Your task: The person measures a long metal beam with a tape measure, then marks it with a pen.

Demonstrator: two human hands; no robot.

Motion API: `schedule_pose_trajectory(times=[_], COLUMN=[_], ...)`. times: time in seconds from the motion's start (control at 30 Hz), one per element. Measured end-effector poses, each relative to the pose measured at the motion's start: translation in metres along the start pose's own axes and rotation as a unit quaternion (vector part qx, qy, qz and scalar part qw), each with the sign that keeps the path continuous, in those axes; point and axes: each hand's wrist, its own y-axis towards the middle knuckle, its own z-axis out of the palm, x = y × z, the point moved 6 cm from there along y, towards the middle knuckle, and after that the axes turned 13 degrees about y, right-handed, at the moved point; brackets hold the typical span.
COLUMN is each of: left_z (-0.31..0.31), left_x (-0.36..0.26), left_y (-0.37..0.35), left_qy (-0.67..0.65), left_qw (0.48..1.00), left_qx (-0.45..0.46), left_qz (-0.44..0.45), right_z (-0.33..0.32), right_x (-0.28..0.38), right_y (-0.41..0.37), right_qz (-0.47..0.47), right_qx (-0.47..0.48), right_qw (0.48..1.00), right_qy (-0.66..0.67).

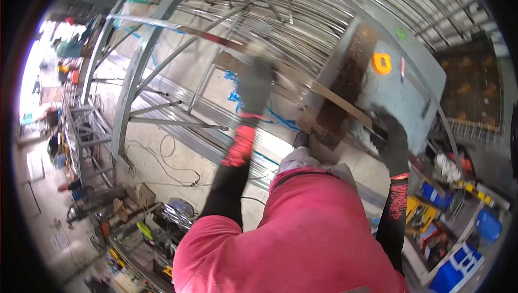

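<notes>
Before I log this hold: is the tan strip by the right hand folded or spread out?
Spread out: the tan strip runs lengthwise from the right hand toward the left hand. Blur there hides whether it continues.

I see matt dark fabric gloving the left hand (257,86) and the right hand (394,140), with soft black cloth sleeves (397,201) patterned in red. The strip (341,104) looks flat, brown and dull; wood or rusted metal, I cannot tell. The table (399,96) reads to me as metal, smooth grey toward its right edge, rough and rust-brown toward its left. Nearer its upper edge, the orange ring (381,54) looks like smooth plastic. I make out shiny metal rods (302,50), smooth grey metal on the frame post (139,71), crinkled blue plastic strapping (283,122) and a matt pink cloth shirt (291,228).
</notes>
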Motion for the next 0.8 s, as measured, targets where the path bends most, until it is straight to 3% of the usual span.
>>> schedule_pose_trajectory(times=[0.03,0.07,0.1,0.13,0.2,0.27,0.3,0.33,0.37,0.4,0.43,0.47,0.53,0.57,0.6,0.67,0.77,0.8], left_z=[0.029,0.003,0.018,0.035,0.057,0.106,0.117,0.109,0.107,0.129,0.13,0.141,0.116,0.119,0.121,0.125,0.121,0.126], left_x=[0.052,0.088,0.121,0.142,0.152,0.168,0.171,0.165,0.165,0.178,0.178,0.184,0.167,0.168,0.169,0.168,0.159,0.157], left_y=[0.008,0.055,0.072,0.087,0.091,0.074,0.072,0.072,0.074,0.071,0.072,0.072,0.078,0.078,0.08,0.082,0.08,0.078], left_qy=[-0.031,-0.141,-0.085,-0.049,-0.052,-0.152,-0.149,-0.107,-0.15,-0.141,-0.151,-0.179,-0.076,-0.038,-0.037,-0.024,0.007,-0.002], left_qw=[0.992,0.977,0.98,0.998,0.99,0.984,0.986,0.989,0.987,0.99,0.988,0.981,0.994,0.993,0.995,0.994,0.997,0.996], left_qx=[0.008,-0.03,0.062,-0.028,-0.078,-0.054,-0.005,-0.049,-0.05,0.02,0.007,0.08,-0.007,-0.028,0.009,0.068,0.053,0.09], left_qz=[-0.119,-0.155,-0.168,-0.034,0.108,0.069,0.078,0.09,0.042,-0.012,0.024,-0.006,0.079,0.111,0.09,0.077,0.055,0.016], right_z=[-0.013,-0.029,-0.049,-0.071,-0.115,-0.146,-0.157,-0.17,-0.184,-0.189,-0.191,-0.199,-0.216,-0.228,-0.232,-0.248,-0.252,-0.255], right_x=[-0.018,-0.041,-0.063,-0.085,-0.132,-0.161,-0.176,-0.235,-0.276,-0.27,-0.263,-0.26,-0.258,-0.28,-0.3,-0.301,-0.31,-0.31], right_y=[-0.025,-0.054,-0.084,-0.116,-0.175,-0.238,-0.278,-0.343,-0.396,-0.397,-0.403,-0.41,-0.422,-0.446,-0.467,-0.481,-0.483,-0.479], right_qz=[0.057,0.112,0.177,0.241,0.223,0.345,0.373,0.358,0.412,0.398,0.408,0.466,0.51,0.558,0.595,0.593,0.579,0.571], right_qx=[-0.062,-0.125,-0.179,-0.232,-0.368,-0.484,-0.52,-0.548,-0.432,-0.251,-0.253,-0.248,-0.28,-0.301,-0.32,-0.352,-0.426,-0.45], right_qw=[0.996,0.985,0.968,0.942,0.901,0.804,0.765,0.756,0.78,0.805,0.792,0.774,0.74,0.734,0.724,0.714,0.695,0.687], right_qy=[0.021,0.039,0.01,-0.02,-0.06,-0.029,-0.069,-0.008,-0.188,-0.36,-0.378,-0.349,-0.337,-0.242,-0.141,-0.118,-0.031,-0.002])
